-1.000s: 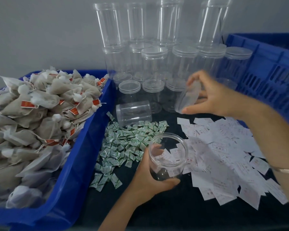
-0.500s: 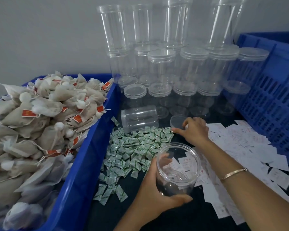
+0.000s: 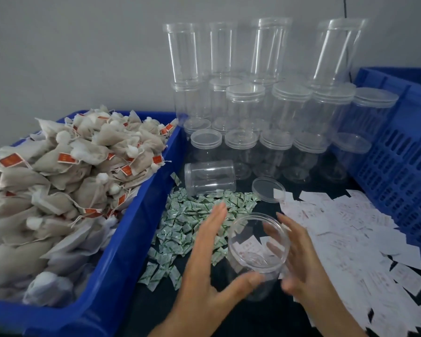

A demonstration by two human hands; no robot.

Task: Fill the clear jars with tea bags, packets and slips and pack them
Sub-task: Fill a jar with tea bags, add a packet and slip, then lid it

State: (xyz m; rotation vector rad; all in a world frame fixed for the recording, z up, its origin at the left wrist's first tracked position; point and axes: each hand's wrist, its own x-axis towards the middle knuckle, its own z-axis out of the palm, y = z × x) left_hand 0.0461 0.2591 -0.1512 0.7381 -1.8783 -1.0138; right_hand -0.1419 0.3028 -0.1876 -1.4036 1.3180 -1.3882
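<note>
A person is working at a dark table (image 3: 241, 319), and the open jar (image 3: 258, 254) is standing low in the middle of the frame with no lid on, its mouth facing up. The left hand (image 3: 209, 263) is spreading wide on the jar's left side, fingers straight and pointing away over the packets, with only the thumb touching the jar's lower wall. The right hand (image 3: 301, 261) is curving round the jar's right side, its fingers showing through the clear wall. It is blurred, so I cannot tell whether it is gripping or just touching. White paper is showing through the jar, but I cannot tell if it is lying inside or underneath. A loose lid (image 3: 269, 189) is lying flat just above, at the edge of the white slips (image 3: 345, 229), which are spreading across the right of the frame. The green packets (image 3: 197, 215) are heaped left of centre, and a lidded jar on its side (image 3: 209, 177) is lying at their upper edge. Stacked jars (image 3: 265, 105) are filling the upper middle against the wall. Tea bags (image 3: 66, 186) are piling high in a blue tub (image 3: 141, 207) on the left, and a blue crate (image 3: 396, 152) is sitting at the right edge.
</note>
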